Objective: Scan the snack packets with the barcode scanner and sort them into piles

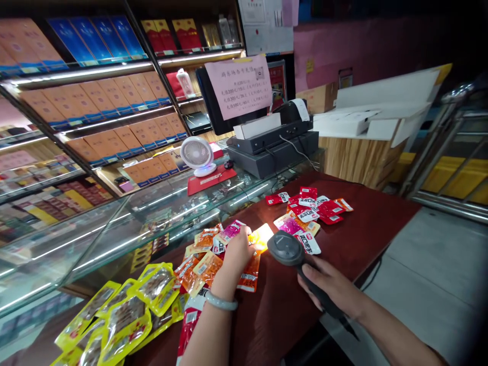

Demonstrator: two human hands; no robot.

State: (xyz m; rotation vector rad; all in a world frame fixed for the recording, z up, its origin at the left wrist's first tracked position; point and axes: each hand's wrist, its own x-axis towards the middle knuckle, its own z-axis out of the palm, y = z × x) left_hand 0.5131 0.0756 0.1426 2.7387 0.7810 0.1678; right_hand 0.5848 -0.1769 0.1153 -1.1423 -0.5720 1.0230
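My right hand (327, 280) is wrapped round the handle of a dark grey barcode scanner (286, 249). Its head points at a small snack packet (261, 238), lit brightly, which my left hand (241, 245) pinches at one edge. Beneath and beside my left hand lie orange and pink snack packets (209, 268). Yellow-edged clear snack packets (125, 317) are heaped at the lower left. Beyond the scanner, a pile of red, white and orange packets (316, 207) is spread on the dark red tabletop (366, 223). A pale bangle circles my left wrist.
A glass display counter (152, 223) runs along the left, bearing a small white fan (197, 155) on a red mat. Behind stand a monitor with a pink paper notice (241, 89) and a grey cash drawer (267, 152). Boxed goods fill the shelves (102, 104). Metal railings (450, 137) stand right.
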